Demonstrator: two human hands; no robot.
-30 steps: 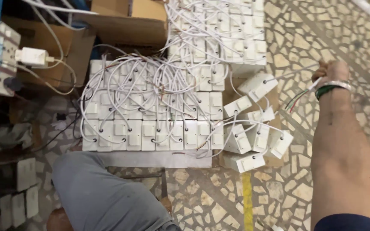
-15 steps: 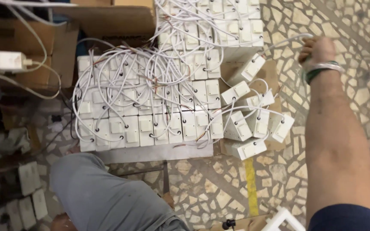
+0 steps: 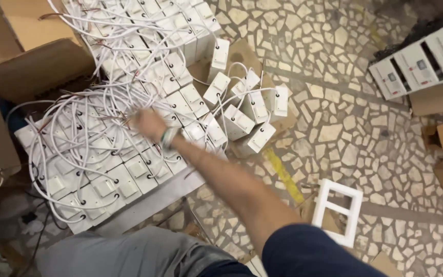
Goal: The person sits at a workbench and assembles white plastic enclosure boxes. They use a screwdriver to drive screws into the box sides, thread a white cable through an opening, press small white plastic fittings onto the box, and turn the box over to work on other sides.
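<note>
White plastic adapter boxes point(image 3: 129, 169) with thin white cables point(image 3: 83, 110) tangled over them lie packed in rows on a grey tray point(image 3: 155, 197) on the floor. One hand point(image 3: 149, 124), blurred, reaches over the middle of the rows; whether it is the right or left, and whether it grips anything, cannot be told. A band point(image 3: 169, 137) circles its wrist. Loose boxes point(image 3: 247, 115) lie tumbled just beside the tray on cardboard. Near the elbow a white rectangular frame point(image 3: 338, 211) rests on the stone mosaic floor point(image 3: 344, 128).
</note>
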